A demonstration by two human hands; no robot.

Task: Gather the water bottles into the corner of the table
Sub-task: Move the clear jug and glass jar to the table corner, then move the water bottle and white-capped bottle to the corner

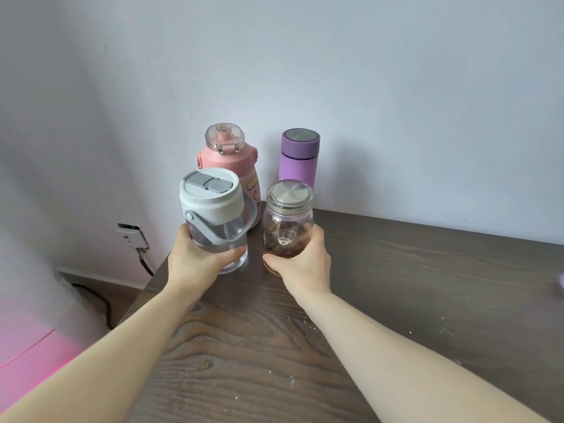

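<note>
The left hand (195,257) wraps the clear grey-lidded bottle (213,221); the right hand (300,261) wraps the glass jar bottle (288,227), both upright on the tabletop (396,285) near the pink bottle (232,160) and purple flask (297,157).

Dark wood-grain table (396,285), far left corner: pink lidded bottle (235,166) left of purple cylindrical flask (297,160); before them, clear grey-handled bottle (213,215) left of clear metal-capped glass bottle (288,221).

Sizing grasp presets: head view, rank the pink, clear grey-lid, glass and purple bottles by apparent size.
1. clear grey-lid bottle, nearest, so inflated
2. pink bottle, partly hidden
3. glass bottle and purple bottle: look alike, unranked
</note>
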